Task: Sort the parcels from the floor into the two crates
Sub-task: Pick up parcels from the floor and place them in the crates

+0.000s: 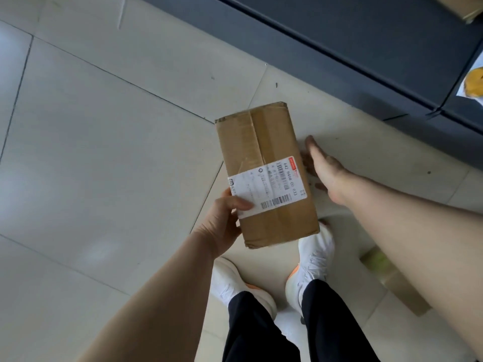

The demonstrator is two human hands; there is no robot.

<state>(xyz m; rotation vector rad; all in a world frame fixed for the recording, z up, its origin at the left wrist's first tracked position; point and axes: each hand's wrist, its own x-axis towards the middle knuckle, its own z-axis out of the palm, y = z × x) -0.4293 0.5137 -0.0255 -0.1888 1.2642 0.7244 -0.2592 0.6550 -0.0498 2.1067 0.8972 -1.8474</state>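
Observation:
A brown cardboard parcel (264,163) with a white shipping label and tape down its middle is held above the tiled floor, in the middle of the view. My left hand (224,220) grips its near left edge, thumb lying on the label. My right hand (324,171) is at the parcel's right side with fingers straight, partly hidden behind the box. Two dark grey crates (366,48) stand at the upper right; a yellow parcel (474,83) shows inside the right one.
Another cardboard parcel (394,280) lies on the floor at the lower right, partly under my right forearm. My feet in white shoes (313,259) stand below the held box. Pale floor tiles (91,152) spread to the left.

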